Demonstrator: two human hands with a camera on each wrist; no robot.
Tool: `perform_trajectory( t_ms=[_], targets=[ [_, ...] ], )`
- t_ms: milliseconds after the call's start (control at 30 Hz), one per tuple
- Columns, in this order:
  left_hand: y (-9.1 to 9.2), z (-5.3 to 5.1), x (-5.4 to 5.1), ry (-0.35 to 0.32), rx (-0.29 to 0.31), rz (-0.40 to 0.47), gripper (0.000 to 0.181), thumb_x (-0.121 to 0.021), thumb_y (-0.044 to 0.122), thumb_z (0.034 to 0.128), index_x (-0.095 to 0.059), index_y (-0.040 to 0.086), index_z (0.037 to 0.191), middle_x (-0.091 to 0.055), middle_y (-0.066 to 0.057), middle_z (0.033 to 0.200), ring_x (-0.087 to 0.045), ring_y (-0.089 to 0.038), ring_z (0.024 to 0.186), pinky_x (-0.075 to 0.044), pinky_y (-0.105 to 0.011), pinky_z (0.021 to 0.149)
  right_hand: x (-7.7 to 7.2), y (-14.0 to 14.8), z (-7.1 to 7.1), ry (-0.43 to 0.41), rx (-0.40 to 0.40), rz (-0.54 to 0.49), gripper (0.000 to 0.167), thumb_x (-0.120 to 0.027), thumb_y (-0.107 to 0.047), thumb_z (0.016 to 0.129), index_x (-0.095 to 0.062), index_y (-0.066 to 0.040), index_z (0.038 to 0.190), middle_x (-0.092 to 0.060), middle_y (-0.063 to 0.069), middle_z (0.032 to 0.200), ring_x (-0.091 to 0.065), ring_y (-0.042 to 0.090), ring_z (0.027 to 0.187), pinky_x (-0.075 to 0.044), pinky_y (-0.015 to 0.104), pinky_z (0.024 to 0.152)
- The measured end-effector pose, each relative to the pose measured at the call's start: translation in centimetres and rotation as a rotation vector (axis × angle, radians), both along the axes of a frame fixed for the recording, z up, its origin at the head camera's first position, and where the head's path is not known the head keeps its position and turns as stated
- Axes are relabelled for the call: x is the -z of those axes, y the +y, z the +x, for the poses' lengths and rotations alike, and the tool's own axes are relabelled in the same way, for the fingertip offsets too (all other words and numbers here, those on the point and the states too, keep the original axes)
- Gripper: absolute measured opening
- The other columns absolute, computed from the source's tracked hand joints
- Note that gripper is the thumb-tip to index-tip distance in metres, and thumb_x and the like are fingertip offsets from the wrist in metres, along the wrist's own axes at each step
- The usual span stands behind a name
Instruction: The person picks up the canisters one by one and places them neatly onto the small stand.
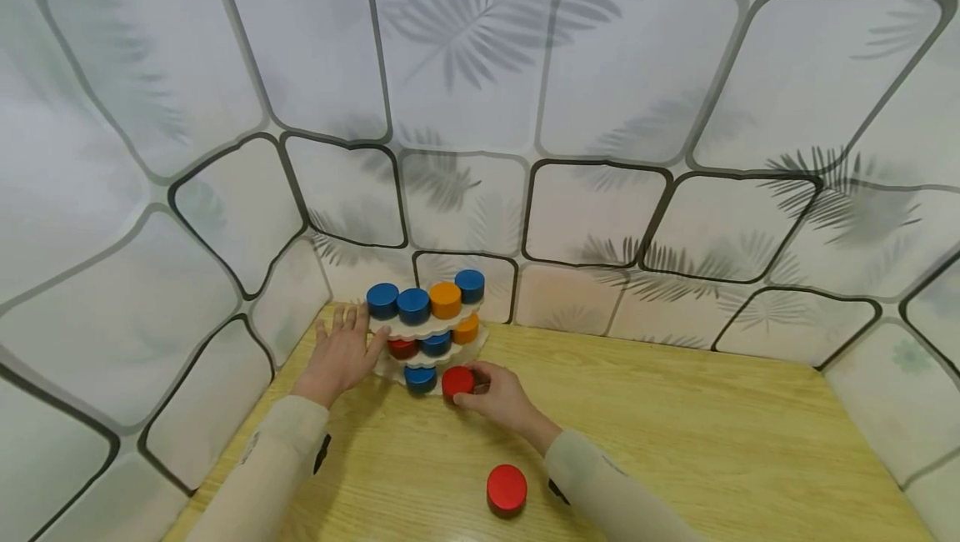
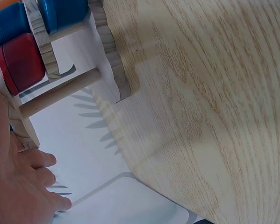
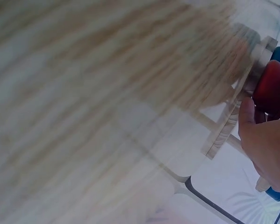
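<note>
A three-tiered wooden stand (image 1: pixel 420 331) with scalloped edges stands at the back left of the table. Blue blocks (image 1: pixel 413 306) and an orange block (image 1: pixel 446 299), all round, sit on its top tier. The middle tier carries a red block (image 1: pixel 402 348), a blue one and an orange one. On the bottom tier is another blue block (image 1: pixel 420 379). Beside it my right hand (image 1: pixel 504 396) pinches a red round block (image 1: pixel 457 383) at that tier's front edge. My left hand (image 1: pixel 343 356) touches the stand's left side, fingers extended, thumb near the top tier.
Another red round block (image 1: pixel 507 490) lies on the wooden table (image 1: pixel 675 434), nearer to me and by the right forearm. Patterned white walls (image 1: pixel 465 208) rise behind the table and at both sides, the left one close to the left hand.
</note>
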State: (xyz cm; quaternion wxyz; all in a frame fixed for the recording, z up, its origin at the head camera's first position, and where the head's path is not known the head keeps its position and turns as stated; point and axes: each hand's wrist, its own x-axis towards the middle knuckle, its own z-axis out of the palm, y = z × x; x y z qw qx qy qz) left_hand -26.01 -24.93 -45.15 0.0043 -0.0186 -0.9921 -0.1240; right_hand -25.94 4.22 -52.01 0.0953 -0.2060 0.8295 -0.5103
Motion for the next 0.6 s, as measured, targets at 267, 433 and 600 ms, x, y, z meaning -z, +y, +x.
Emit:
perform_trajectory(
  t_ms=[267,433,600],
  targets=[
    [-0.1,0.0,0.2,0.012,0.004,0.007,0.082,-0.029,0.055,0.1135,-0.017,-0.006,0.166,-0.023,-0.033,0.17,-0.013,-0.057,0.158,-0.008,-0.079,0.122,-0.1,-0.8,-0.4,0.0,0.047,-0.007,0.048,-0.082,-0.018,0.09,-0.069,-0.004,0.134,-0.075,0.012,0.12,-0.067,0.016,0.096,-0.057,0.028,0.085],
    [0.0,0.1,0.1,0.011,0.005,0.004,0.081,-0.029,0.055,0.1135,-0.018,-0.006,0.166,-0.024,-0.033,0.17,-0.014,-0.057,0.158,-0.01,-0.079,0.122,0.0,-1.1,-0.6,-0.002,0.069,-0.01,0.046,-0.083,-0.018,0.091,-0.07,-0.007,0.133,-0.075,0.012,0.119,-0.067,0.02,0.099,-0.057,0.032,0.086],
    [0.0,0.1,0.1,0.008,0.001,0.009,0.082,-0.029,0.056,0.1133,-0.018,-0.006,0.166,-0.022,-0.033,0.17,-0.014,-0.056,0.158,-0.009,-0.079,0.123,0.0,-1.4,-0.8,-0.022,0.082,-0.022,0.046,-0.083,-0.019,0.091,-0.071,-0.007,0.133,-0.075,0.012,0.12,-0.067,0.021,0.101,-0.058,0.033,0.087]
  ],
)
